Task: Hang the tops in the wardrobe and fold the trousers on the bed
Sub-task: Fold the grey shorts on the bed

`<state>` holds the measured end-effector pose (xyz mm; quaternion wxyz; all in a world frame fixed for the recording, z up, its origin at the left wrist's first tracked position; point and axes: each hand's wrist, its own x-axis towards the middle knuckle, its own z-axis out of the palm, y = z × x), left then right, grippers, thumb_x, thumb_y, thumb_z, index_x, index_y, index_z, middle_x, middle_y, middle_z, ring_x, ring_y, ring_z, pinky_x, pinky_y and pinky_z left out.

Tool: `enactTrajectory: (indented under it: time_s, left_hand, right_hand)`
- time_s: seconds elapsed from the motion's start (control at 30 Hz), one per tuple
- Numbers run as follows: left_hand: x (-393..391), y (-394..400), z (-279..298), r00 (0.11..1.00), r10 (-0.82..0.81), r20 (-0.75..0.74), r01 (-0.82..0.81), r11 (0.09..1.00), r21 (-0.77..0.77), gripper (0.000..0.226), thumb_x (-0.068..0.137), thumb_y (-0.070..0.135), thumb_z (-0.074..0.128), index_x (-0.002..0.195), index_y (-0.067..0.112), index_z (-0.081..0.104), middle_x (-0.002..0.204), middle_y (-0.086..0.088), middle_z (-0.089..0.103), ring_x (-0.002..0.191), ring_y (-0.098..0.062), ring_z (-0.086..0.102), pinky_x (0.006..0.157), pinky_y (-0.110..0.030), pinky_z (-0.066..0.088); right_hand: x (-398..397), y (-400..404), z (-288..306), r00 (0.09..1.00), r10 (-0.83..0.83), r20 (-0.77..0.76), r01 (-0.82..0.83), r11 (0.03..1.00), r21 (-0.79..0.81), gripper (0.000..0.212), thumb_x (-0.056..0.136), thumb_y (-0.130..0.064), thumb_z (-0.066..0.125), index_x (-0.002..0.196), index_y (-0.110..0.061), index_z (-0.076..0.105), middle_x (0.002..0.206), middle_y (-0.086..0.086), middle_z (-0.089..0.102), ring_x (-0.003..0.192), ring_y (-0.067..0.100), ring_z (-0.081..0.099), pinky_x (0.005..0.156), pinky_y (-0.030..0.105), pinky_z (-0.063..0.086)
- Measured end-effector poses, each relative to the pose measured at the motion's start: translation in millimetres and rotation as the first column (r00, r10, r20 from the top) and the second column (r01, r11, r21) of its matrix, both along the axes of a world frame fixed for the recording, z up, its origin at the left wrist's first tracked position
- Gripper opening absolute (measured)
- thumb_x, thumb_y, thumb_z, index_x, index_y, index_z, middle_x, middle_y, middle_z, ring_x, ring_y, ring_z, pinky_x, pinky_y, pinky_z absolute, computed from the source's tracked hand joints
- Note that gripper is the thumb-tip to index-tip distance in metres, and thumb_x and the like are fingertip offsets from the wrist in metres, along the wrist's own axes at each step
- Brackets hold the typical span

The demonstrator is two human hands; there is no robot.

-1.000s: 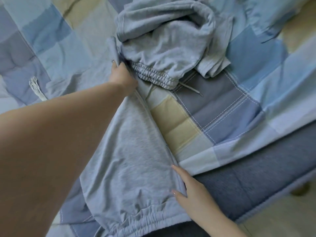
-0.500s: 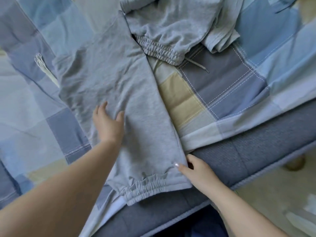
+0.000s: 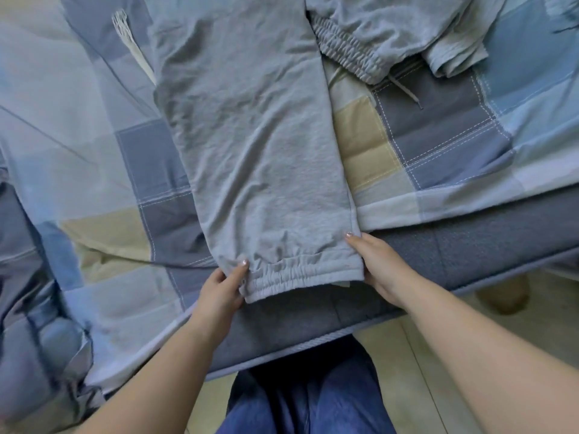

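Grey jogger trousers (image 3: 250,126) lie flat on the bed, legs stacked, running from the top of the view down to the near edge. The elastic cuff (image 3: 297,274) sits at the mattress edge. My left hand (image 3: 224,289) pinches the cuff's left corner, thumb on top. On the cuff's right side, my right hand (image 3: 376,264) holds the corner, fingers tucked under the fabric. A second grey garment with an elastic waistband and drawstring (image 3: 369,36) lies bunched at the top right.
A patchwork quilt (image 3: 438,130) in blue, grey and tan covers the bed. The dark blue mattress edge (image 3: 470,245) runs across the lower right. Below it is pale floor (image 3: 416,355). A white tasselled cord (image 3: 131,48) lies at the upper left.
My left hand slid from the middle of the trouser leg down to the cuff's left corner. The right hand stayed at the cuff's right corner. The view shifted down towards the bed edge.
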<state>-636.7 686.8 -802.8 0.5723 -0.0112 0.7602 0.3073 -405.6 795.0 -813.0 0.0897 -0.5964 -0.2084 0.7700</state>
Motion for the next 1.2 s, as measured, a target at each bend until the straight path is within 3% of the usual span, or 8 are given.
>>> enactTrajectory:
  time_s: [0.17, 0.33, 0.6, 0.73, 0.83, 0.93, 1.07, 1.2]
  left_hand:
    - [1, -4, -2, 0.998, -0.048, -0.048, 0.046, 0.998, -0.041, 0.012, 0.092, 0.026, 0.061, 0.099, 0.016, 0.065, 0.094, 0.001, 0.073, 0.083, -0.016, 0.071, 0.067, -0.033, 0.060]
    - [2, -44, 13, 0.989, -0.149, -0.003, 0.148, 0.981, -0.125, 0.022, 0.090, 0.030, 0.064, 0.104, 0.013, 0.065, 0.110, -0.008, 0.070, 0.101, -0.027, 0.066, 0.093, -0.049, 0.052]
    - [25, -122, 59, 0.981, -0.074, 0.180, 0.124, 0.950, -0.286, 0.025, 0.094, 0.026, 0.059, 0.111, 0.008, 0.059, 0.104, -0.011, 0.065, 0.073, -0.013, 0.065, 0.051, -0.020, 0.052]
    - [18, -108, 83, 0.993, -0.052, 0.111, 0.062, 0.994, -0.093, 0.049, 0.094, 0.021, 0.054, 0.133, 0.044, 0.037, 0.117, 0.007, 0.065, 0.084, -0.024, 0.063, 0.060, -0.029, 0.056]
    - [6, -78, 97, 0.988, -0.081, 0.131, 0.077, 0.996, 0.034, 0.049, 0.095, 0.019, 0.052, 0.129, 0.053, 0.043, 0.083, 0.018, 0.063, 0.068, -0.022, 0.056, 0.055, -0.029, 0.055]
    - [-7, -37, 105, 0.974, -0.020, 0.224, 0.009, 0.999, 0.051, 0.021, 0.095, 0.023, 0.052, 0.105, 0.023, 0.071, 0.077, 0.005, 0.066, 0.059, -0.012, 0.056, 0.048, -0.022, 0.050]
    - [-36, 24, 103, 0.851, 0.276, 0.446, -0.305, 0.952, -0.006, 0.038, 0.091, 0.032, 0.055, 0.063, 0.018, 0.076, 0.069, 0.005, 0.071, 0.058, -0.006, 0.069, 0.051, -0.021, 0.056]
    - [-61, 77, 89, 0.741, 0.408, 0.533, -0.489, 0.872, 0.014, 0.028, 0.092, 0.033, 0.055, 0.081, 0.012, 0.070, 0.077, -0.002, 0.074, 0.070, -0.012, 0.073, 0.052, -0.025, 0.057]
  right_hand:
    - [9, -10, 9, 0.995, 0.024, 0.094, -0.029, 0.998, 0.051, 0.012, 0.096, -0.029, 0.054, 0.101, -0.027, 0.065, 0.092, -0.006, 0.075, 0.083, 0.010, 0.071, 0.061, 0.027, 0.055]
    - [25, -48, 24, 0.958, 0.127, 0.257, -0.139, 0.990, 0.030, 0.012, 0.093, -0.029, 0.059, 0.095, -0.018, 0.064, 0.100, 0.006, 0.071, 0.091, 0.021, 0.068, 0.075, 0.039, 0.059]
    - [52, -144, 67, 0.938, 0.091, 0.334, -0.024, 0.979, -0.200, 0.035, 0.093, -0.024, 0.060, 0.122, -0.007, 0.051, 0.112, 0.014, 0.065, 0.092, 0.023, 0.065, 0.071, 0.035, 0.057]
    - [51, -131, 90, 0.934, -0.081, 0.348, 0.074, 0.997, 0.031, 0.040, 0.093, -0.016, 0.058, 0.127, -0.032, 0.043, 0.135, 0.004, 0.054, 0.117, 0.020, 0.057, 0.090, 0.040, 0.052]
    - [40, -94, 108, 0.935, -0.115, 0.335, 0.017, 0.959, 0.281, 0.038, 0.093, -0.011, 0.056, 0.116, -0.041, 0.052, 0.142, -0.007, 0.041, 0.135, 0.011, 0.038, 0.109, 0.043, 0.038]
    - [23, -50, 122, 0.946, -0.180, 0.269, 0.076, 0.931, 0.357, 0.024, 0.093, -0.013, 0.057, 0.098, -0.035, 0.067, 0.131, -0.009, 0.056, 0.121, 0.007, 0.053, 0.097, 0.030, 0.047]
    - [-10, 17, 121, 0.953, -0.288, 0.094, 0.257, 0.933, 0.252, 0.022, 0.096, -0.017, 0.054, 0.080, -0.019, 0.069, 0.072, -0.003, 0.072, 0.063, 0.007, 0.067, 0.052, 0.019, 0.053]
    - [-47, 78, 105, 0.891, -0.453, -0.023, 0.451, 0.879, 0.158, 0.018, 0.098, -0.018, 0.049, 0.089, -0.010, 0.062, 0.067, 0.001, 0.068, 0.059, 0.010, 0.066, 0.056, 0.024, 0.056]
